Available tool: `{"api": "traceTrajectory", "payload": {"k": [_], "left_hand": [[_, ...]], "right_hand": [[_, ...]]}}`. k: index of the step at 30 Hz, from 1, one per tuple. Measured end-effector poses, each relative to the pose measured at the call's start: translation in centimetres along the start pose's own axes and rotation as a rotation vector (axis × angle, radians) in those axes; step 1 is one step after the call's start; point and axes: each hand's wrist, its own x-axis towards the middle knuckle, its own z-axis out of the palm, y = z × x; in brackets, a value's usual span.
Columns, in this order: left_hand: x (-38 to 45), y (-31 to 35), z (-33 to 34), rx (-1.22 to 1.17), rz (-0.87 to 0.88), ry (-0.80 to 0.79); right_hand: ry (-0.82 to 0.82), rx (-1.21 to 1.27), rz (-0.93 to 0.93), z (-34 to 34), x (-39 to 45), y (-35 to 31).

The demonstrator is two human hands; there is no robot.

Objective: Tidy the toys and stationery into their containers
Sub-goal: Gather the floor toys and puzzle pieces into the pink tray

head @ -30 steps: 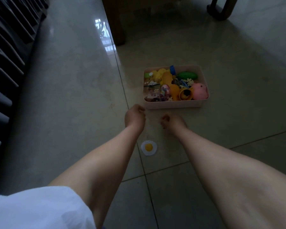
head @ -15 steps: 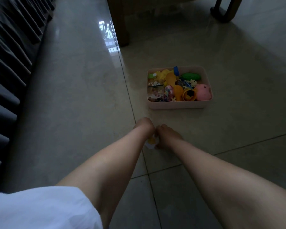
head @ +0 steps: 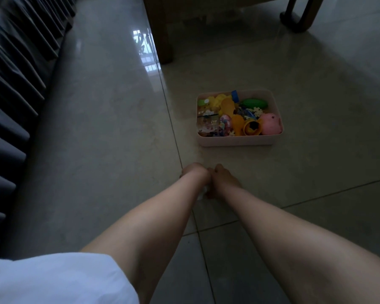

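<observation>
A pale pink box [head: 235,143] stands on the tiled floor, full of toys: a pink pig [head: 270,124], a green toy [head: 253,103], and several yellow and orange pieces. In front of it my left hand [head: 194,172] and my right hand [head: 221,177] meet, knuckles up, over a toy fried egg [head: 204,191]. Only a white sliver of the egg shows between my wrists. My right thumb and curled fingers close around it. My left hand's fingers are hidden under the hand.
A dark pleated sofa [head: 11,110] runs along the left side. A wooden furniture leg [head: 161,34] and a curved chair leg [head: 299,18] stand beyond the box. My white sleeve [head: 53,279] fills the lower left corner.
Both hands drew back from near the box and came together over the toy egg, which lay in plain sight a second ago and is now almost covered.
</observation>
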Motion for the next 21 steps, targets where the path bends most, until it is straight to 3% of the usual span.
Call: {"api": "traceTrajectory", "payload": {"k": [1,5,9,13,15,19,21], "left_hand": [[-0.2,0.3,-0.2,-0.093,-0.085,-0.037],[0.3,0.3,0.1,-0.16,-0.147,-0.021],[0.8,0.1,0.4,-0.345,-0.263,0.093],[1.1,-0.2,0.9,-0.154,-0.217,0.132],[0.9,0.2,0.7,-0.253,-0.191,0.176],[1.4,0.2,0.7,-0.389,-0.154,0.082],[1.7,0.3,0.3,-0.523,-0.11,0.171]], "right_hand": [[-0.011,0.0,-0.01,0.1,0.1,0.1],[-0.013,-0.022,-0.007,0.2,0.2,0.1],[0.022,-0.046,0.039,-0.1,0.4,-0.7],[0.02,-0.093,0.094,-0.4,0.8,-0.8],[-0.003,-0.034,0.13,-0.5,1.0,-0.6],[-0.054,0.124,0.166,-0.4,0.9,-0.3],[-0.005,0.149,0.132,-1.1,0.6,-0.1]]}}
